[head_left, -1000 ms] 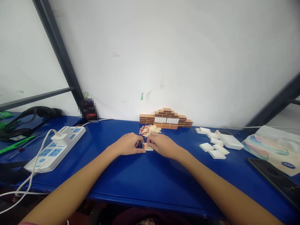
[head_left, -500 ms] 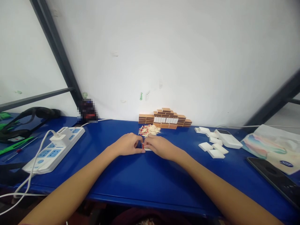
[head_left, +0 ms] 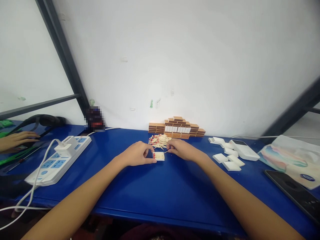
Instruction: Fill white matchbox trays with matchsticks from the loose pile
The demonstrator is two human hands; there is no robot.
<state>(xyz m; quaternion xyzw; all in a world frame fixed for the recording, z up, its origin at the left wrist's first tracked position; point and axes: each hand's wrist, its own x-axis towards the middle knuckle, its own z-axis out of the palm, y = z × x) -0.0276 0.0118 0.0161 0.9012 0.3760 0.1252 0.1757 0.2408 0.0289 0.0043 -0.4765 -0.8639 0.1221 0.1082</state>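
Note:
On the blue tabletop lies a small white matchbox tray (head_left: 160, 158) with red-tipped matches inside. My left hand (head_left: 138, 154) grips its left end between thumb and forefinger. Just right of the tray, my right hand (head_left: 182, 148) is closed in a pinch, with a thin pale match (head_left: 165, 152) poking out at the fingertips. Behind both hands spreads a loose pile of matches (head_left: 159, 140), red heads mostly to the left. Against the wall rises a stepped stack of brown matchboxes (head_left: 177, 128), some showing white sides.
Several white trays (head_left: 220, 157) lie at right beside a white device (head_left: 244, 150), a tissue pack (head_left: 287, 160) and a black phone (head_left: 290, 186). A power strip (head_left: 60, 163) with a white cable stands left. Another person's hand (head_left: 18, 140) reaches in at far left.
My right hand has moved right, off the tray, uncovering the matches in it. My left hand stays at the tray's left end. Another person's hand has come in at far left.

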